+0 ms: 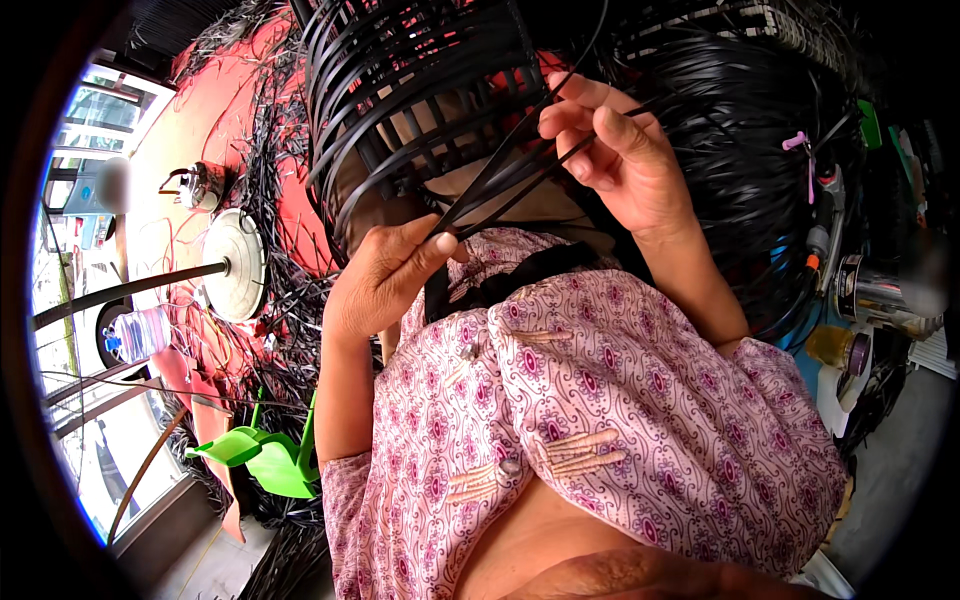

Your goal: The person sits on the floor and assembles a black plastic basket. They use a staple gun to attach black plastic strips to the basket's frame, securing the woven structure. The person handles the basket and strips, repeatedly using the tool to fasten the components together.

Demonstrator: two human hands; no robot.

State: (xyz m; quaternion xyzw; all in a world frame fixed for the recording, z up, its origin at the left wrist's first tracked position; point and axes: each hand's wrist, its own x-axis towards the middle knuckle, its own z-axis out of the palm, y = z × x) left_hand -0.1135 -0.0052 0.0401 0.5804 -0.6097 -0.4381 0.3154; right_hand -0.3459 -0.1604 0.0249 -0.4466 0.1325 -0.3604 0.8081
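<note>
Strips of black plastic run taut between both hands, fanning up into a half-woven basket frame held just above and ahead of them.

Left hand: fingers curled together, thumb pressed down on the lower ends of the strips, pinching them against the forefinger. The grip looks meant to keep the bundle in tension so that the strands do not slip out of the weave.

Right hand: raised higher, to the right of the frame, fingers bent and closed on several thin strands near their upper run. Thumb lies across them; the strands pass between fingertips, apparently to separate one from the rest. Exactly how many are gripped cannot be told.

Basket frame: open ribs of the same black strip, curved, resting against the person's chest and lap, close enough for both hands to work its near edge. Floral pink blouse fills the space below the hands.

Around: loose black offcuts scattered over a red floor left of the left hand; a round white fan base with a dark pole beside them; a clear water bottle further left; a green plastic piece below the left forearm. A large mass of black strip stock lies behind the right hand, within reach for feeding the weave. Metal tins stand right of the right forearm.
</note>
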